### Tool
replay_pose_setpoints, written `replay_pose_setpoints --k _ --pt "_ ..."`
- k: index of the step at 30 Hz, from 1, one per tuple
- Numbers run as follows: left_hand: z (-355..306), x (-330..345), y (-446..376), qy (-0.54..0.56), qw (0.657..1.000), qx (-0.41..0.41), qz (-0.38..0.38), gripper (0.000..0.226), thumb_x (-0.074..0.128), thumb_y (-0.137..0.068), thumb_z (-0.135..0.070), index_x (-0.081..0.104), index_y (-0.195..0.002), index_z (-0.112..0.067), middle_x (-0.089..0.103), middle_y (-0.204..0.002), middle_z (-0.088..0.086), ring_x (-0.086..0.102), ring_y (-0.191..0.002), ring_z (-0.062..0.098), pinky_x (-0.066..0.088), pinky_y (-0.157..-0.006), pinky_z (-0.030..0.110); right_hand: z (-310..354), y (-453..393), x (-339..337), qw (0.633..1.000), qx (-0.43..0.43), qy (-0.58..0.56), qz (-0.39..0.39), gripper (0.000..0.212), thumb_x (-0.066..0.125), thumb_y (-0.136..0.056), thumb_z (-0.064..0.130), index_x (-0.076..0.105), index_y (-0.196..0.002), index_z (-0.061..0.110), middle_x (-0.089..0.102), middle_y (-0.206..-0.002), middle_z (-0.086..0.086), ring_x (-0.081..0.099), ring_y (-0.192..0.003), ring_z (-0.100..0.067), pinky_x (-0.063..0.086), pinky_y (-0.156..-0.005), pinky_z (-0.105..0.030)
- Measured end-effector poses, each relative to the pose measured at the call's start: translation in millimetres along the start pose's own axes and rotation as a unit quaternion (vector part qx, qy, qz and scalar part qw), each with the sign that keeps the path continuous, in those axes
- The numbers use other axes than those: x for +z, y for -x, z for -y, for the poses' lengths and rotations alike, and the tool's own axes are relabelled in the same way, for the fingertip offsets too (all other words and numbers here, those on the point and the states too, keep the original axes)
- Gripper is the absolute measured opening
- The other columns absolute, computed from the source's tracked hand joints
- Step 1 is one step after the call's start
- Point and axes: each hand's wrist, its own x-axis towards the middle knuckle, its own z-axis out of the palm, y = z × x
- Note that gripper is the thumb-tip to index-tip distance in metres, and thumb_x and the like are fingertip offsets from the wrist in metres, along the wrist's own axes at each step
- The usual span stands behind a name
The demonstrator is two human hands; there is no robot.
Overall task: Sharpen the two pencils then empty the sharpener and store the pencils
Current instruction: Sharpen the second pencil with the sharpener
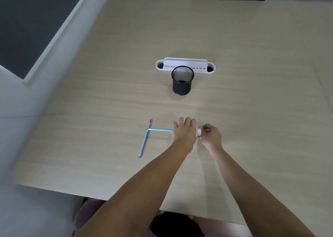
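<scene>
Both forearms reach out over the desk (108, 74). Our left hand (183, 131) is wrapped around one blue pencil (160, 129), whose tail sticks out leftward, touching the second pencil (145, 140) lying loose. Our right hand (210, 134) pinches the small pink sharpener (198, 132), just between the two hands. We judge sharpening is underway: we should keep pencil and sharpener in line, twisting gently so the tip doesn't snap. Beyond stand a mesh cup (182, 82) and white organiser (160, 67).
</scene>
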Motion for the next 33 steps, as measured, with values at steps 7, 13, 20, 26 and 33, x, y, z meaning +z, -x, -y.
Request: replay_pose_setpoints --k 7,13,20,26,33 --pt "-0.8 1.8 -0.7 -0.002 1.000 -0.001 0.003 0.055 0.071 -0.074 -0.009 0.041 -0.120 -0.009 0.046 -0.123 0.009 0.043 -0.112 0.028 0.037 -0.087 0.034 -11.3 62.7 -21.2 0.994 -0.078 -0.050 0.051 0.037 0.040 -0.098 0.022 0.043 -0.063 0.012 0.046 -0.057 -0.002 0.046 -0.050 -0.017 0.042 -0.053 -0.035" --pt "-3.5 3.0 -0.5 0.010 1.000 -0.009 -0.001 0.058 0.073 -0.075 -0.014 0.040 -0.122 -0.010 0.047 -0.123 0.008 0.044 -0.112 0.027 0.037 -0.087 0.034 26.4 -0.7 -17.2 0.996 -0.062 -0.055 -0.026 0.027 0.046 -0.090 0.032 0.053 -0.070 0.014 0.054 -0.060 -0.003 0.049 -0.055 -0.021 0.040 -0.056 -0.027" --pt "-1.8 2.5 -1.8 0.001 1.000 -0.010 -0.005 0.057 0.073 -0.072 -0.008 0.041 -0.119 -0.010 0.046 -0.120 0.006 0.044 -0.109 0.026 0.030 -0.077 0.032 -11.1 18.7 2.2 0.999 0.015 0.012 0.026 0.031 0.039 -0.079 0.009 0.043 -0.050 0.021 0.042 -0.053 -0.002 0.039 -0.055 -0.025 0.037 -0.053 -0.034" --pt "-2.7 5.2 -2.1 0.005 1.000 0.002 -0.005 0.058 0.072 -0.074 -0.009 0.040 -0.122 -0.010 0.046 -0.123 0.008 0.043 -0.112 0.027 0.036 -0.085 0.034 1.4 52.6 -32.7 0.994 -0.055 -0.056 0.071 0.035 0.044 -0.093 0.023 0.048 -0.069 -0.001 0.046 -0.056 -0.004 0.049 -0.042 -0.014 0.043 -0.056 -0.035" --pt "-4.5 6.8 -3.8 0.022 1.000 -0.014 -0.014 0.055 0.073 -0.077 -0.015 0.041 -0.121 -0.011 0.047 -0.122 0.008 0.044 -0.111 0.027 0.036 -0.083 0.033 32.2 -11.7 -23.1 0.999 -0.038 -0.036 0.011 0.022 0.055 -0.087 0.032 0.059 -0.073 0.015 0.061 -0.063 -0.003 0.057 -0.057 -0.023 0.042 -0.056 -0.026"
